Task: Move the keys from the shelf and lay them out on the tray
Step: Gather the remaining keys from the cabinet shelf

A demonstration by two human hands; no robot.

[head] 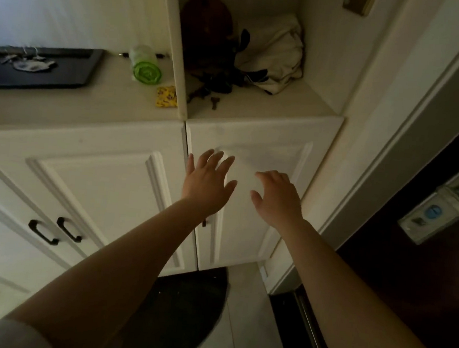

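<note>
Dark keys (205, 95) lay on the shelf (270, 105) floor; others rested on the black tray (73, 77). Left hand (208, 181) and right hand (277, 197) hovered spread, empty, before the cabinet door (266, 155).

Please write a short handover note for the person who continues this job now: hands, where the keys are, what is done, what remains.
Left hand and right hand: both open, holding nothing, in front of the cabinet door below the shelf.
Tray: on the counter at the left, with some keys already on it.
Shelf: a dark bunch of keys lies at its front left; behind it a brown object and a white cloth.
Left to do: carry that bunch to the tray and lay it out.
</note>
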